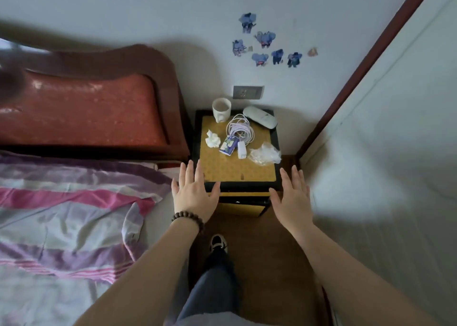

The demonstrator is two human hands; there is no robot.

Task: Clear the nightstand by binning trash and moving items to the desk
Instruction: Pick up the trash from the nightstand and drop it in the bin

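The nightstand (237, 170) has a yellow top with a black frame and stands against the wall. On it are a white mug (221, 110), a white oval case (260, 117), a coiled white cable with charger (239, 130), a crumpled tissue (212, 139), a small purple carton (228, 147) lying on its side and a crumpled clear plastic wrapper (264, 154). My left hand (194, 192), with a bead bracelet on the wrist, hovers flat at the front left corner. At the front right corner my right hand (291, 197) is spread out. Both hold nothing.
A bed with a striped pink and purple cover (74, 202) and a dark red headboard (94, 103) lies to the left. A wall socket (248, 92) sits above the nightstand. A white door or panel (383, 152) stands to the right. My leg and shoe (217, 244) are on the brown floor.
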